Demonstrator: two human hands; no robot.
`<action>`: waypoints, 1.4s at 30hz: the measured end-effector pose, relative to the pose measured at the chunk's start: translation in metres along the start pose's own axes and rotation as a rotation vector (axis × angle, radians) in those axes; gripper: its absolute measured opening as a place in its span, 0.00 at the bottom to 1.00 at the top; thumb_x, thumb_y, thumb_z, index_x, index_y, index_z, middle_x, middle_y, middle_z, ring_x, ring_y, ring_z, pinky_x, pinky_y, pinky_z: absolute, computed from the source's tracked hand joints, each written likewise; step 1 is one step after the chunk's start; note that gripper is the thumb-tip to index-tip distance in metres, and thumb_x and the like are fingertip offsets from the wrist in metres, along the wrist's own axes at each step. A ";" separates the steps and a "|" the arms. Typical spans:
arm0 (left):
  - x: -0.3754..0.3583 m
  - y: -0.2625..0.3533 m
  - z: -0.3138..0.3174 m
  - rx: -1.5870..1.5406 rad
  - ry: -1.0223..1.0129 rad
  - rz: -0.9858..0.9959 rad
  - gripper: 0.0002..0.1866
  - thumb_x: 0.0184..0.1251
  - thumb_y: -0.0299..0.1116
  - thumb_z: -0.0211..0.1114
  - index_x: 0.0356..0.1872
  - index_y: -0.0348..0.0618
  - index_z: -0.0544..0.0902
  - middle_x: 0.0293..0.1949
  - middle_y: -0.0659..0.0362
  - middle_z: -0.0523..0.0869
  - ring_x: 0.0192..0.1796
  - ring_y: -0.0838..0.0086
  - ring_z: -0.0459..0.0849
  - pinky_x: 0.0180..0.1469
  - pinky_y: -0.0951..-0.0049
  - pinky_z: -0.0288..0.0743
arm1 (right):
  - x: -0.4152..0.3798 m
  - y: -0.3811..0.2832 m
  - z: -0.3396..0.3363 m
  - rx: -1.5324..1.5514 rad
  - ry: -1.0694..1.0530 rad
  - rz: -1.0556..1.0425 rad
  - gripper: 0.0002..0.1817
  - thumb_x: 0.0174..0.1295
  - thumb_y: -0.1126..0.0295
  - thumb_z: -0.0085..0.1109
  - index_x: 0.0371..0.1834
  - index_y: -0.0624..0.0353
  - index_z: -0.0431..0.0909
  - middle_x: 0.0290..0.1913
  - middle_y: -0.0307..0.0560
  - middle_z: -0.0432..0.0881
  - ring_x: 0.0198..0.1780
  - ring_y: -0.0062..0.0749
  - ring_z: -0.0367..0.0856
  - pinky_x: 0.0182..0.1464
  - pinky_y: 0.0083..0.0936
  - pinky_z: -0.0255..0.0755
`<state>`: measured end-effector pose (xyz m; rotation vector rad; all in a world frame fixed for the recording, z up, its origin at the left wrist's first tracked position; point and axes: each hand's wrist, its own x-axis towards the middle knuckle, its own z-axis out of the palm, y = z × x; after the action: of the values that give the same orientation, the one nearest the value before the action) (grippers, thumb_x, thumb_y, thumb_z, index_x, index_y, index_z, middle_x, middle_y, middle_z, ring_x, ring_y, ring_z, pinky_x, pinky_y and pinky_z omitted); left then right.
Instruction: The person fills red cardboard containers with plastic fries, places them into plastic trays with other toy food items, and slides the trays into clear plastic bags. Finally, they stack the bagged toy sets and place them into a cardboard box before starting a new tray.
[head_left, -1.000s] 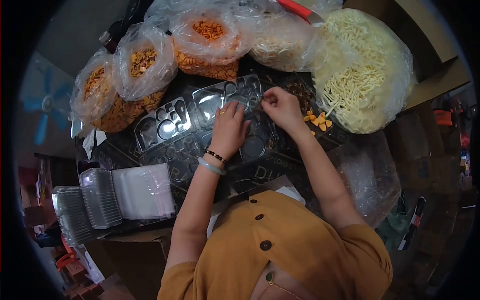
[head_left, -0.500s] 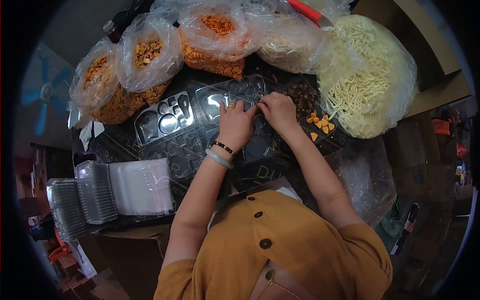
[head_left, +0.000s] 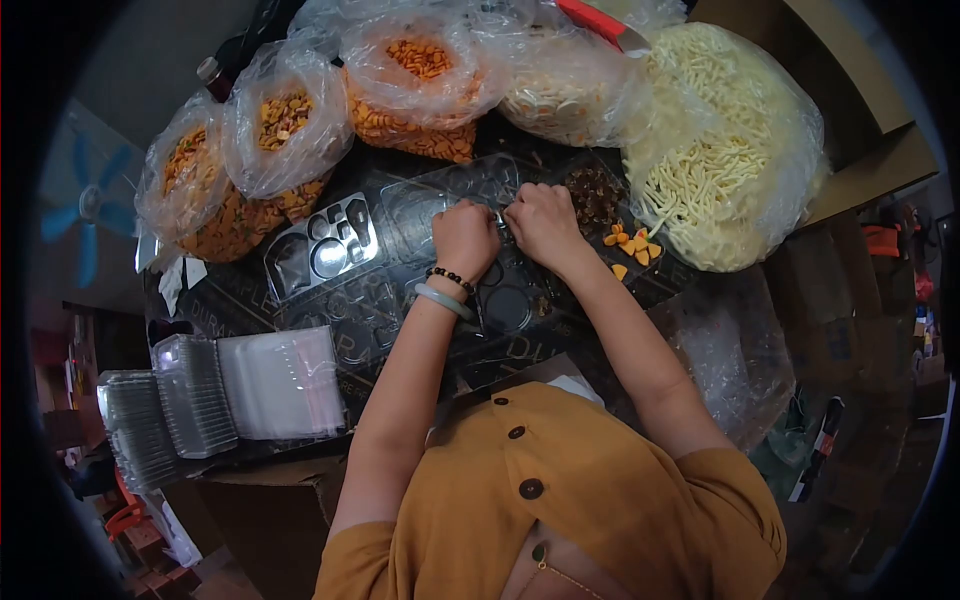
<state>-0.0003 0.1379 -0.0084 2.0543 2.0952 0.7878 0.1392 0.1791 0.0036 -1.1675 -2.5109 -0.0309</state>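
My left hand [head_left: 467,238], with a beaded bracelet and a pale bangle at the wrist, is curled closed over clear compartment trays. Close beside it, my right hand [head_left: 545,220] also has its fingers bent in, and the two hands' fingertips almost meet. What the fingers pinch is hidden beneath them. Behind the hands lies a clear plastic tray [head_left: 410,200] with moulded wells. Another clear tray [head_left: 330,248] shines at the left, and one with a round well [head_left: 507,308] lies nearer my body. Brown small pieces [head_left: 597,198] are heaped to the right of my right hand.
Orange and yellow pieces [head_left: 640,243] lie right of the hands. Open plastic bags of orange snacks [head_left: 415,135] line the back, with a big bag of pale sticks [head_left: 705,170] at right. Stacked clear plastic containers [head_left: 193,395] and plastic sleeves [head_left: 280,385] sit front left.
My left hand has gone from spread fingers to a closed fist. My right hand's fingers have curled in beside it, and the whole view has shifted slightly.
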 end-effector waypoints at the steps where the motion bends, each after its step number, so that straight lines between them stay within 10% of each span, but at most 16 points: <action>1: 0.001 -0.003 0.002 -0.006 0.000 0.014 0.05 0.51 0.32 0.63 0.25 0.44 0.85 0.28 0.53 0.82 0.33 0.57 0.81 0.39 0.59 0.72 | -0.002 0.000 -0.002 0.052 -0.006 -0.017 0.05 0.52 0.67 0.62 0.28 0.55 0.83 0.33 0.41 0.78 0.41 0.36 0.77 0.45 0.35 0.65; 7: 0.001 -0.002 -0.008 -0.241 0.096 -0.013 0.06 0.52 0.29 0.62 0.24 0.37 0.82 0.24 0.48 0.82 0.31 0.56 0.82 0.34 0.63 0.75 | -0.026 0.056 -0.045 0.450 0.306 0.290 0.07 0.54 0.75 0.57 0.36 0.62 0.80 0.33 0.51 0.80 0.36 0.46 0.80 0.40 0.32 0.73; 13: -0.014 0.011 -0.020 -0.644 0.071 -0.135 0.08 0.57 0.26 0.62 0.38 0.38 0.82 0.27 0.54 0.84 0.29 0.70 0.83 0.33 0.73 0.74 | -0.044 0.133 -0.033 0.018 -0.046 0.261 0.08 0.52 0.77 0.57 0.36 0.60 0.80 0.36 0.51 0.78 0.42 0.46 0.77 0.44 0.35 0.72; 24: -0.094 -0.040 -0.111 -1.133 -0.013 -0.439 0.06 0.62 0.22 0.59 0.40 0.35 0.80 0.34 0.62 0.82 0.36 0.81 0.80 0.41 0.83 0.73 | -0.054 0.137 -0.038 0.397 0.096 0.464 0.11 0.54 0.72 0.57 0.40 0.63 0.78 0.37 0.54 0.80 0.39 0.43 0.80 0.43 0.33 0.74; 33: -0.161 -0.070 -0.146 -1.196 0.157 -0.660 0.07 0.55 0.21 0.67 0.36 0.38 0.82 0.31 0.63 0.84 0.33 0.83 0.80 0.37 0.85 0.73 | -0.059 0.113 -0.035 0.508 0.212 0.612 0.13 0.61 0.69 0.57 0.46 0.64 0.78 0.39 0.43 0.82 0.38 0.22 0.79 0.42 0.21 0.73; 42: -0.155 -0.022 -0.117 -1.171 0.042 -0.486 0.03 0.58 0.23 0.66 0.33 0.37 0.83 0.29 0.65 0.83 0.31 0.85 0.78 0.35 0.86 0.70 | -0.063 0.066 -0.062 0.193 0.348 0.277 0.13 0.53 0.69 0.65 0.41 0.61 0.81 0.39 0.48 0.81 0.38 0.35 0.80 0.41 0.26 0.73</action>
<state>-0.0564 -0.0429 0.0395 0.8730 1.3993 1.4471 0.2449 0.1659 0.0308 -1.2928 -1.9905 0.0735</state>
